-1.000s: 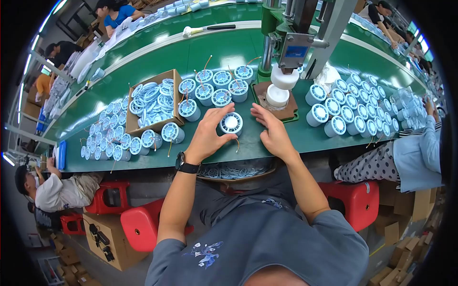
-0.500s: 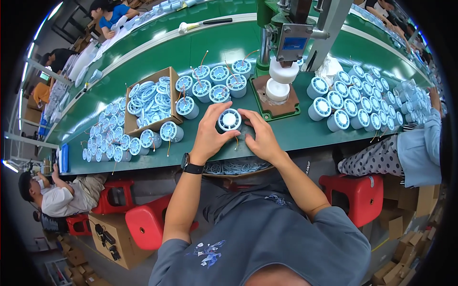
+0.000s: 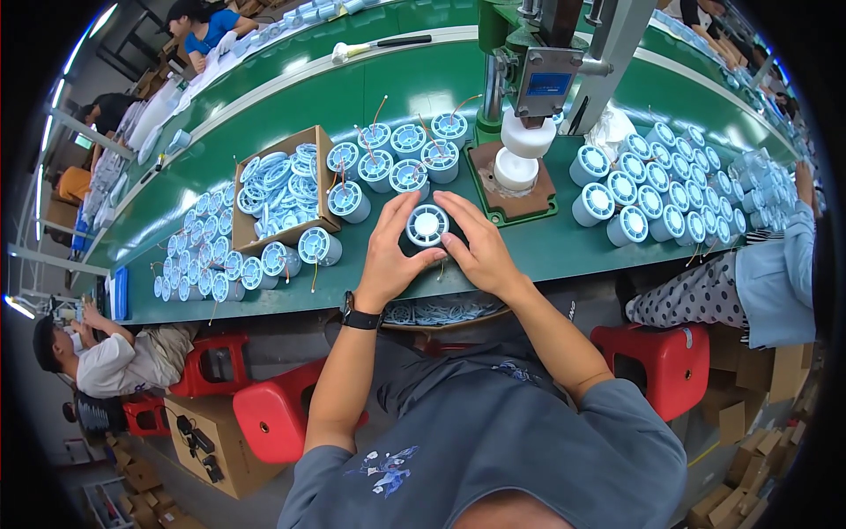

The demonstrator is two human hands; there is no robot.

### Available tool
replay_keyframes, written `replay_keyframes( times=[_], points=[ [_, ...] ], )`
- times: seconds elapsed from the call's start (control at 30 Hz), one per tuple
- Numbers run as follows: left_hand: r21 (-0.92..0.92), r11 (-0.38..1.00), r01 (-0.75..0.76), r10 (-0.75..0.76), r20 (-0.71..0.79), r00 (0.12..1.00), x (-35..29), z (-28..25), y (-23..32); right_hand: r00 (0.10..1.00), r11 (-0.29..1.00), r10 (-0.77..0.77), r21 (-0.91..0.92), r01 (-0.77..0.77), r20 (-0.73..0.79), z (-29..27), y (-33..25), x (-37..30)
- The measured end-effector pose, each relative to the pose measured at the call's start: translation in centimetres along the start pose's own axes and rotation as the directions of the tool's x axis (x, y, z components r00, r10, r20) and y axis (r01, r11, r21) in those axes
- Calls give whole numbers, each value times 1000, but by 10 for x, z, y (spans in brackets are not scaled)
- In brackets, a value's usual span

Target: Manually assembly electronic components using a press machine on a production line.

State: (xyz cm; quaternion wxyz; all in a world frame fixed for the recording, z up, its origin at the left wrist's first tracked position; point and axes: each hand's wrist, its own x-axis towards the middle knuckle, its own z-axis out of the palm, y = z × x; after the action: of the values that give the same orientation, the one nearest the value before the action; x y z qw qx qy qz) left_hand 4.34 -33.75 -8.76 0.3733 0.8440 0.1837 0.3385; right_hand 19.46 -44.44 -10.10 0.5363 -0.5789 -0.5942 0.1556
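Now, left hand: curled (image 3: 389, 256), with a light-blue spoked-cap housing (image 3: 427, 226) clasped from its left and near sides; a dark wristwatch (image 3: 359, 315) is worn below it.
Right hand: brought in (image 3: 483, 251) from where it was spread well apart on the right a second ago; the housing is now cupped from the right too, its thumb laid by the cap rim. How hard it is being squeezed cannot be told.
Housing: held upright near the middle of the tabletop's near edge (image 3: 564, 251), cap upward; whether its base is resting on the surface is hidden.
What that means: two-handed control, it seems, has been gained over a part that was flanked more loosely; the handling is judged to be at a steadying or aligning stage.
Press: unchanged (image 3: 550, 75), its upper white block (image 3: 529, 135) suspended above the lower white block (image 3: 516, 172), no housing set between them.
Carton: filled with pale-blue rings (image 3: 280, 185), the cardboard box (image 3: 327, 163) is placed left of centre on the tabletop.
Wired housings: grouped (image 3: 408, 138) between box and press, behind the hands, untouched.
Right-hand rows: more capped housings (image 3: 593, 202) are massed toward the tabletop's right end.
Far edge: a white-headed mallet (image 3: 379, 48) is left lying there.
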Motion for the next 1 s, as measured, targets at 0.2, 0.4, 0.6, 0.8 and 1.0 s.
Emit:
replay_keyframes(
  times=[0.2, 0.4, 0.6, 0.8, 1.0],
  points=[
    [-90, 992, 88, -90, -12, 996, -9, -10, -18, 1000, 999, 8, -42, -7, 21, 5, -4, 9],
    [-76, 997, 13, -11, 27, 1000, -9, -10, -16, 999, 998, 35, -60, -34, 13, 5, 1, 6],
    [-70, 998, 3, -1, 38, 999, -14, -13, -18, 992, 994, 113, -2, -113, 61, 6, -3, 3],
    [-3, 1000, -24, 24, 58, 998, -13, -19, -13, 981, 989, 145, -1, -146, 129, -4, -13, 14],
    [181, 983, -42, 19, 128, 992, -12, -23, -6, 925, 968, 251, -73, -240, 286, -14, -12, 24]
  ],
)
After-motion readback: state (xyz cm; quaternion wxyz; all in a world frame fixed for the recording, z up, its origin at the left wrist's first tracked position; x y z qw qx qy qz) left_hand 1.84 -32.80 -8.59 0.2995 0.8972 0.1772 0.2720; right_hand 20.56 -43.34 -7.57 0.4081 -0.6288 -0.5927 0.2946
